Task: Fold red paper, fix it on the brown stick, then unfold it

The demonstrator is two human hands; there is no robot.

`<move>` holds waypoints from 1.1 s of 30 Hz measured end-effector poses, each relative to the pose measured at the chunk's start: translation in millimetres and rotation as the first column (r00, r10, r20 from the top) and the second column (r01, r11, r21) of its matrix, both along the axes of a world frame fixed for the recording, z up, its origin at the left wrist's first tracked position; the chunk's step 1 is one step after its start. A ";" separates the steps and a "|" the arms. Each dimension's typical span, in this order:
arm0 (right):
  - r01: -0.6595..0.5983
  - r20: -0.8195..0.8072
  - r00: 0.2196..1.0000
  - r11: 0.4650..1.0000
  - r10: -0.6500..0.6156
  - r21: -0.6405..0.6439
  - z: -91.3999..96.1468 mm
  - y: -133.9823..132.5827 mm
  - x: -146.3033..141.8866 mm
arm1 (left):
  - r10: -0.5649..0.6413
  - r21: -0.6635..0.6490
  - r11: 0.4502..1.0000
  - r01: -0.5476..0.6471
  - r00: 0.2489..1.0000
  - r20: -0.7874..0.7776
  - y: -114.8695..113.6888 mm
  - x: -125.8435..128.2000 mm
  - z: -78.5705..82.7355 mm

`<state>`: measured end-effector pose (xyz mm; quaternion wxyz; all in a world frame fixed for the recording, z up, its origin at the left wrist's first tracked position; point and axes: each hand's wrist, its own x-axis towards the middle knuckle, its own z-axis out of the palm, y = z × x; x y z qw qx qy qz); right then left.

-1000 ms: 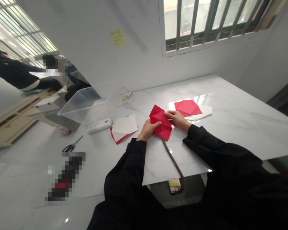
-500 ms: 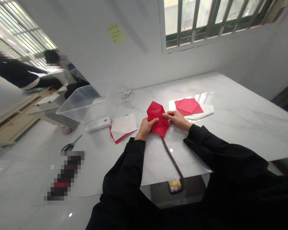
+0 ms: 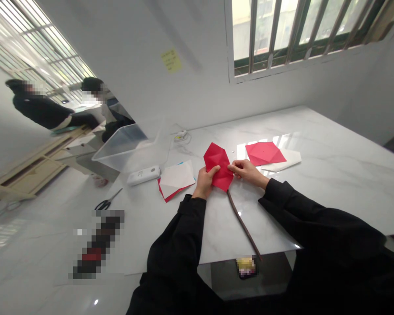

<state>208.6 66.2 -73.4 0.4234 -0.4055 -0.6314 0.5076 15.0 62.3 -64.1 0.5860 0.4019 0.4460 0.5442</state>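
A folded red paper (image 3: 217,166) is held up over the white marble table (image 3: 331,175) between both hands. My left hand (image 3: 205,181) pinches its lower left edge, thumb on top. My right hand (image 3: 248,170) pinches its right edge, fingers closed. A thin dark stick (image 3: 243,223) runs from under the paper toward the table's near edge. Both arms wear black sleeves.
A second red sheet (image 3: 262,152) lies on white paper (image 3: 284,158) at the right. White and red sheets (image 3: 175,179), a white device (image 3: 143,175), a clear plastic bin (image 3: 128,146) and scissors (image 3: 107,202) lie at the left. Two people (image 3: 62,109) sit far left.
The red paper has been folded narrower and its lower part drawn in between my hands. The view has shifted slightly to the left, so everything sits a little further right.
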 end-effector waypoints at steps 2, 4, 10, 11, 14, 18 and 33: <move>-0.031 0.045 0.999 0.999 0.030 0.010 1.2 -1.4 -0.2 | 0.010 -0.003 1.000 -0.009 1.000 0.017 -0.3 -0.3 1.2; -0.039 0.116 0.993 0.998 0.034 0.043 2.6 -3.1 -0.4 | 0.017 -0.006 1.000 -0.017 0.999 0.038 -0.6 -0.7 2.8; -0.035 0.139 0.990 0.997 0.025 0.070 4.4 -4.7 -0.9 | 0.002 -0.010 1.000 -0.002 1.000 0.027 -1.5 -2.2 5.4; -0.051 0.105 0.993 0.998 0.046 0.042 4.0 -4.0 -0.9 | -0.020 -0.013 1.000 0.020 1.000 0.005 -1.7 -2.6 5.0; -0.030 -0.029 0.999 0.999 0.029 -0.031 1.5 -0.1 -0.8 | -0.133 -0.025 0.991 0.131 0.987 -0.086 -2.6 -4.5 3.7; 0.140 -0.146 0.979 0.990 -0.141 -0.021 -2.8 4.5 0.9 | -0.246 -0.047 0.969 0.241 0.953 -0.178 -4.6 -7.4 5.3; -0.057 -0.039 0.998 0.997 0.055 -0.042 3.2 -3.0 0.5 | -0.250 -0.021 0.968 0.249 0.959 -0.134 2.6 -6.9 -3.6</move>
